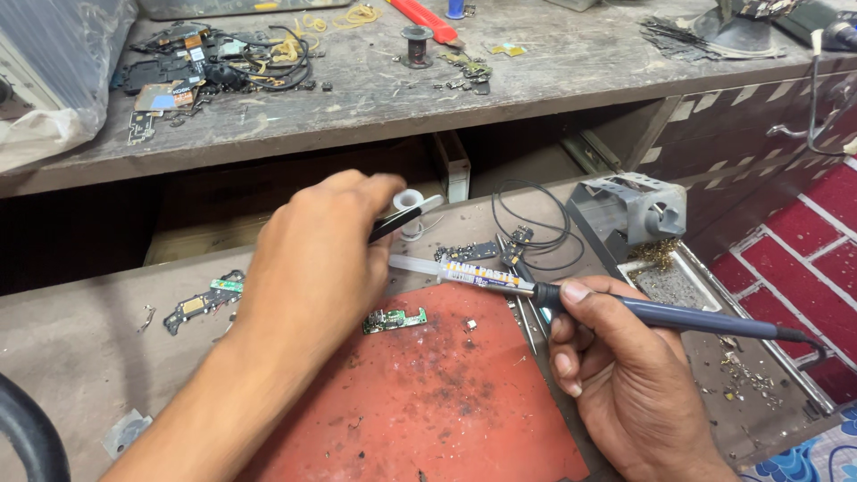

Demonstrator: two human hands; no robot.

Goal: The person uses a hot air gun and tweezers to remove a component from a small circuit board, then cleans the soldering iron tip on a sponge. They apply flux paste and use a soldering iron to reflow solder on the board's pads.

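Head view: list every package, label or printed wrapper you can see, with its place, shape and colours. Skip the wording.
Syringe label: wrapped round a slim syringe lying across the top edge of the red mat, between the two hands; white with blue and yellow print.
Plastic bag: far left on the upper bench, clear and crumpled over a pale box.
Card: upper bench, left, among black parts; small, flat, orange and grey.
No screens or signs.
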